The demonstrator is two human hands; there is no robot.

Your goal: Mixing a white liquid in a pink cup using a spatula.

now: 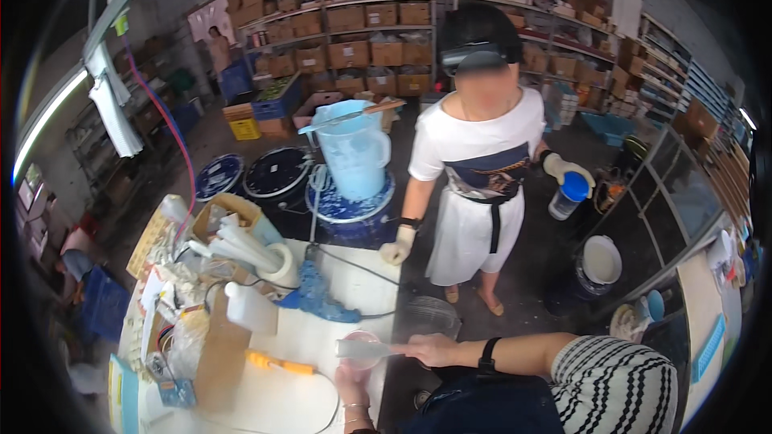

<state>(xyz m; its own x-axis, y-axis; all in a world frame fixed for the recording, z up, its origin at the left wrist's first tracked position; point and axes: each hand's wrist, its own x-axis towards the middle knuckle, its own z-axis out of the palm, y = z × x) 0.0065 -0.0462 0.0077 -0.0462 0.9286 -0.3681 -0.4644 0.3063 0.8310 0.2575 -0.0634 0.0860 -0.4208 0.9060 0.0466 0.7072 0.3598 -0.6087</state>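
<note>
My right hand (432, 350) is closed round the thin handle of a flat, pale grey scraper (363, 349). Its wide blade lies across the mouth of a small pinkish cup (368, 363). Below the blade, my left hand (351, 382) is wrapped round the cup at the table's edge. The blade hides most of what the cup holds. On the white table (366, 269) beyond lies a blue-smeared power mixer (319, 293) with its whisk pointing away. An orange and yellow corded tool (277, 363) rests to the left of my hands.
A white jug (249, 309), cardboard and clutter cover the table's left side. Across from me stands a person (478, 153) in gloves, one hand at the table corner, the other holding a blue-topped tub (569, 193). A large light-blue pitcher (351, 153) stands on a blue drum (354, 213).
</note>
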